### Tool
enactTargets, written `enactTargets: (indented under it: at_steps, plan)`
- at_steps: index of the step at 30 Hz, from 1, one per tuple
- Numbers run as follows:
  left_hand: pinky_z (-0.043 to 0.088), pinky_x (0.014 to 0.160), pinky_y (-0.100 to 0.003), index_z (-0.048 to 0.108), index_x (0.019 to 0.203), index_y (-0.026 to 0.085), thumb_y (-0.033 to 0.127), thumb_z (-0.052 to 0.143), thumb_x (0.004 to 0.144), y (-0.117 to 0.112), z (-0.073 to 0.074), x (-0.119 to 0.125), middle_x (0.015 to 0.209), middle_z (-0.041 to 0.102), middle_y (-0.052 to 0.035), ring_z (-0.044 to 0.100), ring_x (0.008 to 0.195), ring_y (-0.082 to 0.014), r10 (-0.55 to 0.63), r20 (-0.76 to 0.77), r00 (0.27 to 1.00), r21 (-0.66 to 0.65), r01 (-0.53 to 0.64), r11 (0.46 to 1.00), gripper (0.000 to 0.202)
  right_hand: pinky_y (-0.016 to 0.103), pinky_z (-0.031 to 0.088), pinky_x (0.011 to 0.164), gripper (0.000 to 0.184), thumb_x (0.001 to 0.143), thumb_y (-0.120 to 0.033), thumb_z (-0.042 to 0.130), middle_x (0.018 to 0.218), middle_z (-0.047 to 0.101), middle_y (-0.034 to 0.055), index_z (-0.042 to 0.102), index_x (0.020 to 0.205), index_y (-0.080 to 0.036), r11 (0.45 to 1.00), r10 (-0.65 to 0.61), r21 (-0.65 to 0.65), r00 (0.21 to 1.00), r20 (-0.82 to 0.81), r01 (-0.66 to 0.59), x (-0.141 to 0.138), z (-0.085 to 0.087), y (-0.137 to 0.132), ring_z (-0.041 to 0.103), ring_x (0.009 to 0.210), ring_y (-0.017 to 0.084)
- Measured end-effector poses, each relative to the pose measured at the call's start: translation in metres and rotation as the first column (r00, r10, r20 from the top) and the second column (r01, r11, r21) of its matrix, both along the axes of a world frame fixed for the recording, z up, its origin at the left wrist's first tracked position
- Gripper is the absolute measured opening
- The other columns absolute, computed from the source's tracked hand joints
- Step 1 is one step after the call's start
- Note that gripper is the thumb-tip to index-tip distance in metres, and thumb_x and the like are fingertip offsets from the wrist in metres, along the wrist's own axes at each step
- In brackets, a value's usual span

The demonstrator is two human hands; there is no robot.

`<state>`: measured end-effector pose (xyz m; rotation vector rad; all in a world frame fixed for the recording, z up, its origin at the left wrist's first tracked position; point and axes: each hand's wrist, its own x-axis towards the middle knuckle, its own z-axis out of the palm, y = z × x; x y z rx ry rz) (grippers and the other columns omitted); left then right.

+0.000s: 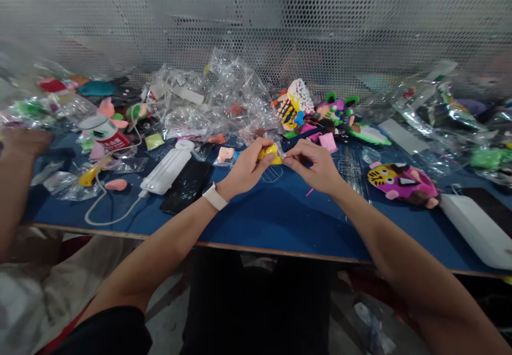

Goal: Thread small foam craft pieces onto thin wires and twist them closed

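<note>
Along the blue tabletop, from the left, note a white power bank with its cable attached and, just beside it, a dark phone. Near the middle, find the yellow clay, gripped by the left hand between thumb and fingers. Just right of it, see the right hand, thumb and fingertips pinched together, apparently on clear wrapping. Best to support the clay lightly, without squeezing dents into it, and ease the wrapping away slowly. Farther right, leave room around the magenta figure.
</note>
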<state>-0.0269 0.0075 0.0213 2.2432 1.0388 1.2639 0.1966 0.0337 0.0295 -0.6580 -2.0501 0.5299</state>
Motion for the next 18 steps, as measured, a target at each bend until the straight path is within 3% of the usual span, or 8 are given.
enactTargets:
  at_steps: [5,10,13,18]
  plan:
    - [0.052,0.088,-0.038,0.051,0.124,0.021,0.057,0.035,0.110,-0.002,-0.001,0.000,0.108,0.063,-0.0098,0.061,0.095,-0.0215,0.058,0.032,0.998,-0.025,-0.057,0.998,0.042,0.029,0.041,0.055,0.014,0.094,-0.036,0.072,0.069,0.060,-0.0032,0.079,0.103,-0.027,0.996,0.071,-0.060,0.997,-0.033,-0.073,-0.001,-0.005,-0.002,0.049,0.057,0.012]
    - [0.053,0.093,-0.041,0.054,0.119,0.021,0.053,0.032,0.111,-0.003,-0.001,0.004,0.110,0.063,-0.0115,0.062,0.102,-0.0237,-0.037,0.004,0.999,-0.015,0.037,0.999,0.039,0.029,0.040,0.051,0.013,0.091,-0.037,0.076,0.064,0.063,-0.0039,0.081,0.098,-0.027,0.988,0.097,-0.113,0.993,-0.070,-0.105,-0.003,-0.010,-0.002,0.048,0.053,0.011]
    - [0.053,0.094,-0.042,0.054,0.120,0.020,0.050,0.034,0.111,-0.002,0.000,0.003,0.111,0.063,-0.0120,0.063,0.104,-0.0241,-0.030,-0.035,0.999,0.026,0.031,0.999,0.037,0.030,0.041,0.053,0.011,0.091,-0.037,0.077,0.066,0.065,-0.0026,0.080,0.090,-0.026,0.995,0.031,-0.090,0.995,-0.098,-0.040,-0.003,-0.010,-0.002,0.050,0.054,0.012]
    - [0.051,0.102,-0.047,0.055,0.127,0.020,0.047,0.043,0.109,0.002,0.014,-0.014,0.122,0.061,-0.0156,0.061,0.115,-0.0289,0.191,-0.163,0.968,0.170,-0.163,0.972,0.034,0.030,0.040,0.052,0.021,0.089,-0.041,0.078,0.067,0.059,-0.0029,0.065,0.085,-0.025,0.978,-0.187,-0.138,0.951,-0.246,0.157,0.006,-0.010,0.010,0.050,0.056,0.014]
